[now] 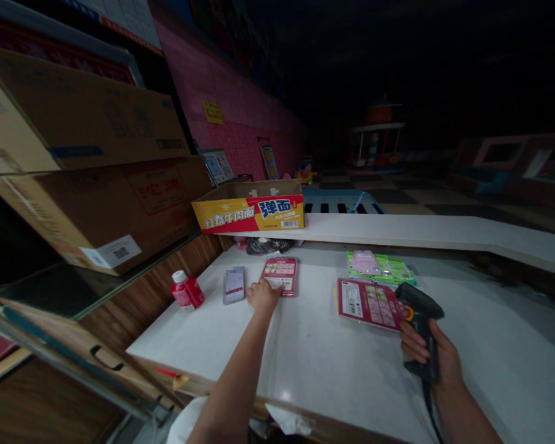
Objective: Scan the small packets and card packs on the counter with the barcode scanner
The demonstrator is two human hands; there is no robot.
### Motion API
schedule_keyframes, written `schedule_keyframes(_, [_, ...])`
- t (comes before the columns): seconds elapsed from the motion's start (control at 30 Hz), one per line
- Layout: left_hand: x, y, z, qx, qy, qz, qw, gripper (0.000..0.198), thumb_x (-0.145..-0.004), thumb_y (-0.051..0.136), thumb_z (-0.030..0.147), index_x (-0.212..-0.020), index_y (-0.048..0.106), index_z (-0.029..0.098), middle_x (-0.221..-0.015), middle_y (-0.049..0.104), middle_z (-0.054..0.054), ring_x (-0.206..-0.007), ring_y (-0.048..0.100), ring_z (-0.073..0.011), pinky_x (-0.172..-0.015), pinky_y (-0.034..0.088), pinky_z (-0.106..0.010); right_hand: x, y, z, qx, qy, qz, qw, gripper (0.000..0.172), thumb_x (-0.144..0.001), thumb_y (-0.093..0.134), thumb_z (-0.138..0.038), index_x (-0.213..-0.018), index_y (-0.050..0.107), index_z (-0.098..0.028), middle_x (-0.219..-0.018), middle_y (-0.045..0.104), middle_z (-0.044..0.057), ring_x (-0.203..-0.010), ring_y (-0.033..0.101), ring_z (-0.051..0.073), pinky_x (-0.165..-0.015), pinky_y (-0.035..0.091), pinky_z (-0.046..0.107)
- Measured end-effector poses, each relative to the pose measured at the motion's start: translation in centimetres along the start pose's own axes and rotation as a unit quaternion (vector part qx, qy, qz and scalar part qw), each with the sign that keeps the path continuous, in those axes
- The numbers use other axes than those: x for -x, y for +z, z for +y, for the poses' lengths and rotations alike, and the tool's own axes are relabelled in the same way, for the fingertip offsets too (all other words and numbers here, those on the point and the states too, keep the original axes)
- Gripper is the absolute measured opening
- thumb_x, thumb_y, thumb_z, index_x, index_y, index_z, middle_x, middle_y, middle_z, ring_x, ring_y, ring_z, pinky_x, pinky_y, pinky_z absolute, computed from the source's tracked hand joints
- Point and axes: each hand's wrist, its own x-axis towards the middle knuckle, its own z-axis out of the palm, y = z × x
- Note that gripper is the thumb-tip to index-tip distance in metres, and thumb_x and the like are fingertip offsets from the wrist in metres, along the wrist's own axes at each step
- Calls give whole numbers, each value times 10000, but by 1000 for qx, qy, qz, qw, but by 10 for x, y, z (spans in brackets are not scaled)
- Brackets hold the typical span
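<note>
Handheld barcode scanner [420, 314], wrapped tightly in the right hand [426, 353], its nose over one corner of a pink printed packet [363, 303] on the table [314, 351]. Left hand [263, 295] loosely spread, fingertips resting on a pink card [281, 275], just beside a phone [234, 285]. Main risks: scanner cable [429, 407] snagging at the table edge; a careless sweep toppling the red-capped bottle [188, 291]. Noodle carton [248, 206] on the raised ledge behind the table, contents hidden.
</note>
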Motion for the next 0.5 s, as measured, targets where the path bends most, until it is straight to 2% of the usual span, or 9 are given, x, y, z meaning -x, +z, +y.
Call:
schedule_keyframes(0.13, [5,-3,-3,-2,13,18,1000,559,-758,637,553,-1141,554,155,-1159,599,-208,-1096,562,-368,-854,414,-418,0,2,1,-2,-10,7,1000,364,-740,702,-519,-920,616,-215,-555,273,-90,-396,86,54,-313,270,176])
schedule_keyframes(0.3, [4,-11,-8,-10,30,32,999,505,-761,669,509,-1108,541,165,-1131,621,-186,-1094,575,-357,-830,436,-395,0,0,0,-12,-1,2,1000,321,-756,691,-505,-887,604,-226,-554,298,-78,-387,136,64,-316,286,186])
schedule_keyframes(0.4, [-2,-12,-13,6,19,11,1000,519,-743,707,478,-1102,545,140,-1130,632,-210,-1094,592,-349,-821,443,-372,0,-1,0,-6,-2,0,1000,319,-745,701,-509,-859,594,-231,-549,298,-76,-381,150,70,-312,292,200])
schedule_keyframes(0.5, [-10,-10,-19,52,-3,-36,998,495,-734,729,437,-1078,561,122,-1142,646,-229,-1079,622,-332,-793,446,-338,0,-3,0,1,-6,0,1000,316,-749,691,-524,-828,578,-240,-542,302,-75,-368,170,73,-312,317,217])
